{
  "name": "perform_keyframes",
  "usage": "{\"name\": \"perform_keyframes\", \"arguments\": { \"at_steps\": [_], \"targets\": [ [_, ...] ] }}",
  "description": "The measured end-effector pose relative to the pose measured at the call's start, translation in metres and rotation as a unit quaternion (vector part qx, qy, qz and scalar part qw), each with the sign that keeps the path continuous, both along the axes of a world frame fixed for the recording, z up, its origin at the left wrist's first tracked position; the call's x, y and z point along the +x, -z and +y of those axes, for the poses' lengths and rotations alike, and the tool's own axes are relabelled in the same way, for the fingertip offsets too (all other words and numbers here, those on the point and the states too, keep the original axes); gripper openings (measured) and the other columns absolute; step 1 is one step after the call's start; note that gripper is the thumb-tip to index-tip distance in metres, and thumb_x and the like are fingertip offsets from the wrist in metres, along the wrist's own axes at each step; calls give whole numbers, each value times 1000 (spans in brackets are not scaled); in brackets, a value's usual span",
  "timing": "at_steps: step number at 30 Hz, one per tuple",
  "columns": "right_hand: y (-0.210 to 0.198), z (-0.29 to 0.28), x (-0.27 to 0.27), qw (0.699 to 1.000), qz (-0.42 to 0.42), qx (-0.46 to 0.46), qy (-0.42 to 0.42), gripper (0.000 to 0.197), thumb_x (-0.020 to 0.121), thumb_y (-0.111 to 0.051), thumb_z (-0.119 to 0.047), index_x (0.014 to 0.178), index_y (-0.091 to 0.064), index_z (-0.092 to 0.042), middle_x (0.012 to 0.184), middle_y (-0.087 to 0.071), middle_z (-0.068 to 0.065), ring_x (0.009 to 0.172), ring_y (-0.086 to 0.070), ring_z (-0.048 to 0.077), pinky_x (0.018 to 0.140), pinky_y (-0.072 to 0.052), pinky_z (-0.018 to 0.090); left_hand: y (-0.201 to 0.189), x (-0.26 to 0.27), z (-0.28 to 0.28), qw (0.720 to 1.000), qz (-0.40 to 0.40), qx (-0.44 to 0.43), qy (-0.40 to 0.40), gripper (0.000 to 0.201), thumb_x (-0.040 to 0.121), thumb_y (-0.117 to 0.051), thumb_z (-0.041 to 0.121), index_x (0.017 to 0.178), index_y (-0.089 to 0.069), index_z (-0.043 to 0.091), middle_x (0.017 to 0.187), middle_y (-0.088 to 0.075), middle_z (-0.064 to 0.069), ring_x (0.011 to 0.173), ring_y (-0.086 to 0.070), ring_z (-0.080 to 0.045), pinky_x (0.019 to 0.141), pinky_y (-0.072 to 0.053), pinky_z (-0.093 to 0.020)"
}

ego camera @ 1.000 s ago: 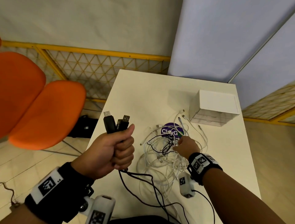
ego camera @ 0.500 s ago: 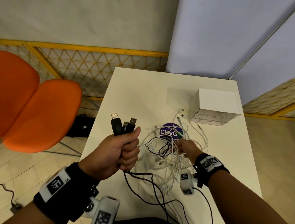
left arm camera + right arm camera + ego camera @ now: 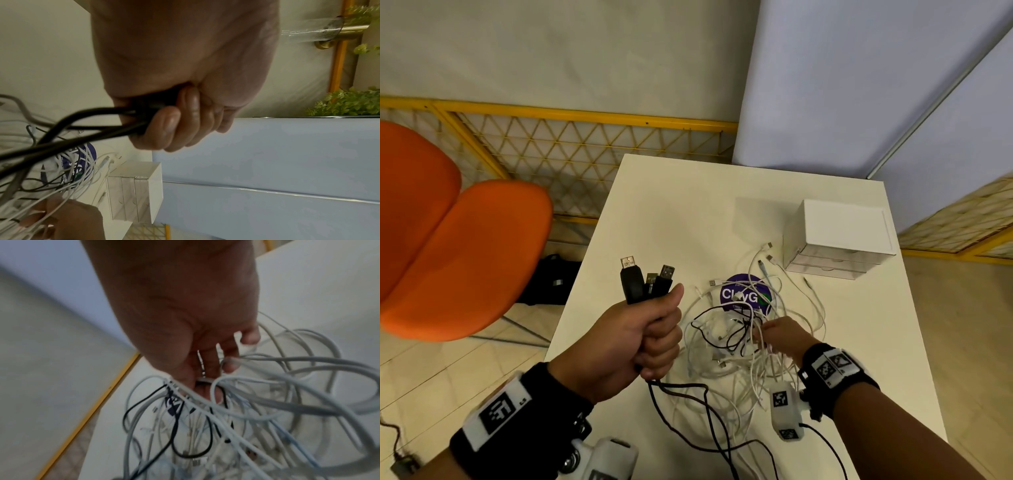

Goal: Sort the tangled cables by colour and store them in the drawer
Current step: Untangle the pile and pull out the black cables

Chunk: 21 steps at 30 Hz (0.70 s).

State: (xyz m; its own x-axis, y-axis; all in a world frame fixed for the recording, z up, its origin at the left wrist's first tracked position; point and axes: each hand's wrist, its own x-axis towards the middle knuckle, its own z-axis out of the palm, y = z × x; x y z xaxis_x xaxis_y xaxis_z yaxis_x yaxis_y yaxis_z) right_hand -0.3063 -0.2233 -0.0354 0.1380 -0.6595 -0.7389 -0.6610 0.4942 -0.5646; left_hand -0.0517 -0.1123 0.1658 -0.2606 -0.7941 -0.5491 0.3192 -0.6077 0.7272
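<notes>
Head view. The left hand (image 3: 631, 339) was fisted round the black cables (image 3: 645, 282), plug ends standing above the thumb, leads trailing down to the table (image 3: 654, 205). The right hand (image 3: 779, 334) lay in the tangle of white cables (image 3: 726, 363), fingers curled among strands. The drawer unit (image 3: 840, 240) stood closed at the far right, apart from the tangle. A thin black lead (image 3: 717, 329) looped through the white heap; pulling the fist upward would likely drag the whole heap along.

Left wrist view. Fingers (image 3: 166, 129) were clamped on the black leads. These ran taut into the pile, so a hard tug could tighten knots.

Right wrist view. Blurred; fingertips (image 3: 230, 366) hooked several white strands rather than one. Lifting them together risked sweeping cables off the table edge.
</notes>
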Motion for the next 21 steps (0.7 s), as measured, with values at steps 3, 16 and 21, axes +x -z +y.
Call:
{"name": "perform_keyframes", "arguments": {
  "at_steps": [3, 16, 21],
  "targets": [
    [-3, 2, 0, 992, 110, -33, -53, 29, 83, -65, -33, 79, -77, -8, 64, -72, -1, 68, -66, 12, 72, -55, 27, 0, -3, 1, 1000, -5, -5, 3, 58, 87, -59, 50, 56, -23, 16, 52, -13, -2, 44, -11, -16, 44, -20, -28],
    [-47, 17, -11, 999, 32, 25, -19, 5, 82, -69, 0, 86, -70, -3, 65, -57, 3, 50, -47, 11, 34, -32, 10, -7, -5, 22, 999, -46, -20, 20, 57, 88, -57, 51, 58, -23, 15, 55, -12, -4, 47, -11, -18, 50, -14, -34],
    [-33, 30, -19, 993, -32, 83, 74, 15, 86, -62, -11, 87, -73, -1, 79, -72, 6, 49, -45, 11, 44, -29, 20, -9, -3, 32, 998, -47, -21, 18, 58, 89, -57, 51, 58, -23, 15, 56, -12, -5, 48, -10, -19, 48, -17, -32]
  ]
}}
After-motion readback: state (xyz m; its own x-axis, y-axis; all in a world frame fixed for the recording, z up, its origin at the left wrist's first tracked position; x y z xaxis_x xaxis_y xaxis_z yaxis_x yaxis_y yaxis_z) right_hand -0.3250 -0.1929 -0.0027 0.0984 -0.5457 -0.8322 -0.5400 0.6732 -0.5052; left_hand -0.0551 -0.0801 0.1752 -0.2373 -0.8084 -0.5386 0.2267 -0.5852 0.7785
